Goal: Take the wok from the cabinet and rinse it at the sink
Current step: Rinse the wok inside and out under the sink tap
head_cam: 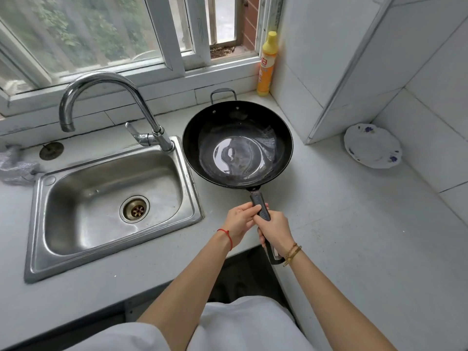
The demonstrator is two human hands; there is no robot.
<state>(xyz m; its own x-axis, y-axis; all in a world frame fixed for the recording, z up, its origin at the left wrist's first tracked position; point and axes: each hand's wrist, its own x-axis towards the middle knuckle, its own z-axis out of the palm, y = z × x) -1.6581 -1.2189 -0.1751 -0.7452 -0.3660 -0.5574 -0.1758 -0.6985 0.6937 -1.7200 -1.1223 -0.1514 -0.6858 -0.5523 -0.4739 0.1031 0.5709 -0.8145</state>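
A black wok [237,144] with a shiny bottom hovers over the counter just right of the steel sink [111,198]. Its long dark handle points toward me. My right hand [274,230] grips the handle around its middle. My left hand [240,219] holds the handle just ahead of it, fingers curled on the grip. A small loop handle sits at the wok's far rim. The chrome faucet [106,102] arches over the sink's back edge, its spout to the left, with no water running.
A yellow detergent bottle [267,64] stands in the corner by the window. A flowered white plate [372,146] leans against the tiled wall at right. A grey cloth [15,165] and a drain stopper [51,150] lie left of the sink.
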